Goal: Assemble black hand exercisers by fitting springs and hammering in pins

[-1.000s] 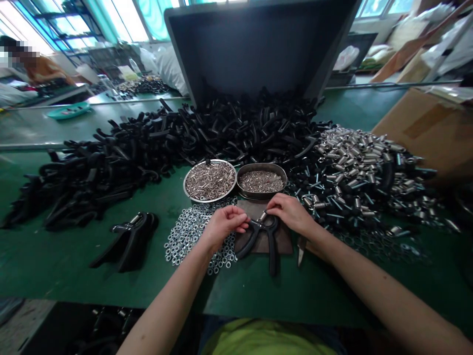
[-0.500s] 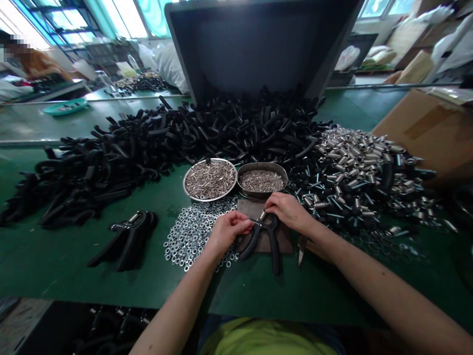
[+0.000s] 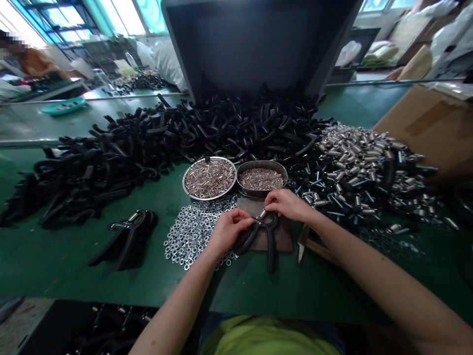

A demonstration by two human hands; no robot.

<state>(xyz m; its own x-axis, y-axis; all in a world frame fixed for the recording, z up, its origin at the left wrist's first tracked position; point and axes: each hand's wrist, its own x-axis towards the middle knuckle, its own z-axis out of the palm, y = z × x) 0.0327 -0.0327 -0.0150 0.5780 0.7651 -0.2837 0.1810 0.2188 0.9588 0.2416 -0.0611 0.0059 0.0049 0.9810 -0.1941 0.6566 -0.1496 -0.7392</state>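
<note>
A black spring clamp [image 3: 271, 241] lies over a brown plate [image 3: 284, 236], its two handles pointing toward me. At its top end a metal coil spring [image 3: 262, 214] sits tilted, and my right hand [image 3: 286, 204] pinches it between thumb and fingers. My left hand [image 3: 231, 228] is closed in a pinch at the clamp's left side, on a thin metal pin whose tip barely shows. Loose metal nuts [image 3: 195, 231] spread beside and under my left hand. Fingertips partly hide the clamp's joint.
Behind the hands stand a round dish of pins [image 3: 210, 178] and an oval tin of small metal parts [image 3: 261, 179]. Black clamp parts [image 3: 221, 128] are heaped beyond; springs and screws [image 3: 354, 162] lie right. Assembled clamps [image 3: 129, 239] rest left. A pointed blade [image 3: 301, 252] lies near my right forearm.
The clamp's handles have shifted slightly left. Less of the pin shows between my left fingertips and the clamp. My right hand stays at the spring.
</note>
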